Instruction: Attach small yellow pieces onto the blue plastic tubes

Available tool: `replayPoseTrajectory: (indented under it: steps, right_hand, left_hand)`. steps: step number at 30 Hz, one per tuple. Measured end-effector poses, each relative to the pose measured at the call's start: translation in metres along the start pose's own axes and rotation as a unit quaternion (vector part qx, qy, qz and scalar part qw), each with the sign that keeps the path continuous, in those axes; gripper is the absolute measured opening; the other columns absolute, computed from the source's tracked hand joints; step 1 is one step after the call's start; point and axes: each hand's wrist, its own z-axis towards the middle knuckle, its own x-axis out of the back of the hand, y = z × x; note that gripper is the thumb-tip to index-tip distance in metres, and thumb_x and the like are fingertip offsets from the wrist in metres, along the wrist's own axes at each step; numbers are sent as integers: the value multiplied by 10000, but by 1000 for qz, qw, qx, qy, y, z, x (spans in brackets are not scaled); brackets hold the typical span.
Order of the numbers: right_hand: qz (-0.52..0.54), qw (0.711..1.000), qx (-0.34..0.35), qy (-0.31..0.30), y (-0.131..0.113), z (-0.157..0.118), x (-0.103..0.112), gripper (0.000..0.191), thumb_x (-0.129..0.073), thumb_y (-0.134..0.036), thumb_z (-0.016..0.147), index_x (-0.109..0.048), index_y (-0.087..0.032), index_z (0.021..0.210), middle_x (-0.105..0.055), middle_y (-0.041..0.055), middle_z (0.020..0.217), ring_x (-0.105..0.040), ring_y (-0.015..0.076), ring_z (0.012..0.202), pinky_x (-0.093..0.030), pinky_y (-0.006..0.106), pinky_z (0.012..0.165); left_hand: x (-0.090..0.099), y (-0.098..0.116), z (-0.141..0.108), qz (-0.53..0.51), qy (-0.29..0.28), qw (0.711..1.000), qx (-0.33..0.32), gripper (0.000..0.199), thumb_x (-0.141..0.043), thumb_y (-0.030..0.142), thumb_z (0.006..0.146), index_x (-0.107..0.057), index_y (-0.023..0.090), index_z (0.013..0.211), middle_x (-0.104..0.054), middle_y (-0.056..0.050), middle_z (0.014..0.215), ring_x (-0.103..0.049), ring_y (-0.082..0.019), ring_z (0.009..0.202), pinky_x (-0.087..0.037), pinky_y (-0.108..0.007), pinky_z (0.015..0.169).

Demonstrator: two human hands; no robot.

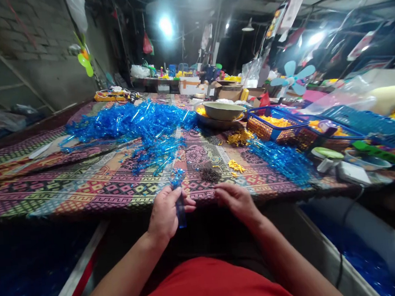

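My left hand (166, 211) is closed around a blue see-through plastic piece (181, 212), whose lower end hangs below the fingers and whose top end flares near the table edge. To its right, my right hand (237, 201) is in a pinch; whatever lies between its fingertips is too small to make out. Just beyond that hand sits a little heap of dark small parts (210, 175). Several small yellow pieces (235, 166) lie to the right of it. Farther off, a big pile of blue plastic pieces (131, 121) spreads over the patterned cloth (95, 186).
A second pile of blue pieces (284, 162) lies at the right. Behind it stand a blue basket (277, 131) of yellow parts and a metal bowl (224, 111). A small fan (292, 78) and a white box-shaped device (353, 173) with a cable are on the right.
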Motion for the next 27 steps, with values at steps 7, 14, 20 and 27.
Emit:
replayPoseTrajectory:
  steps: [7, 14, 20, 27]
  right_hand:
    - [-315, 942, 12, 115, 70, 41, 86, 250, -500, -335, 816, -684, -165, 808, -686, 93, 847, -620, 208, 826, -465, 332, 775]
    - [-371, 929, 3, 13, 69, 59, 77, 199, -539, -296, 806, -700, -200, 742, -680, 63, 786, -597, 171, 723, -407, 255, 637]
    - [-347, 937, 1, -33, 64, 63, 80, 108, -596, -221, 734, -691, -172, 751, -679, 37, 732, -597, 146, 673, -410, 225, 619]
    - [-304, 952, 17, -25, 60, 48, 81, 135, -572, -252, 724, -666, -156, 734, -675, 37, 742, -607, 150, 699, -443, 230, 649]
  left_hand:
    - [-5, -6, -10, 39, -59, 995, 75, 121, -560, 237, 714, -485, 142, 714, -532, 25, 556, -602, -156, 457, -496, -269, 409]
    - [-10, -15, -14, 54, -85, 991, 91, 124, -563, 236, 712, -483, 142, 729, -548, 10, 607, -613, -160, 474, -491, -265, 416]
    - [-7, -18, -14, 62, -92, 990, 92, 109, -541, 231, 733, -482, 142, 756, -546, 11, 606, -612, -160, 481, -492, -268, 425]
    - [-9, -20, -16, 52, -95, 989, 102, 89, -527, 211, 747, -485, 136, 769, -558, 0, 630, -614, -158, 491, -497, -274, 442]
